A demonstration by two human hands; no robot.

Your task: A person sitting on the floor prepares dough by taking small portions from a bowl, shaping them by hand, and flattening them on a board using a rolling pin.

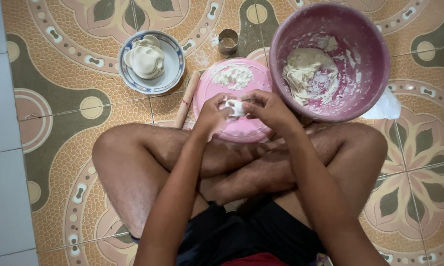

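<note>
Left hand (213, 114) and right hand (268, 109) meet, fingers pinched (legs crossed).

A home floor used for cooking: patterned floor tiles (74, 148), dough bowl (365, 54), rolling pin (187, 100)

My fingers (261, 106) hide most of the dough piece (235, 107); the pink bowl (374, 44) hides the white bag's (387, 106) left part.

The floor (74, 148) is tiled in orange, tan and olive-grey, patterned with cream rings, dotted bands and petal shapes; a plain pale grey strip runs along its left edge. The big bowl (374, 59) is dusty mauve-pink, smeared white inside. The round board (241, 129) is bright pink. The small bowl (175, 69) is white with a blue-patterned rim, holding off-white dough rounds (145, 59). The rolling pin (186, 101) is pale wood.
</note>
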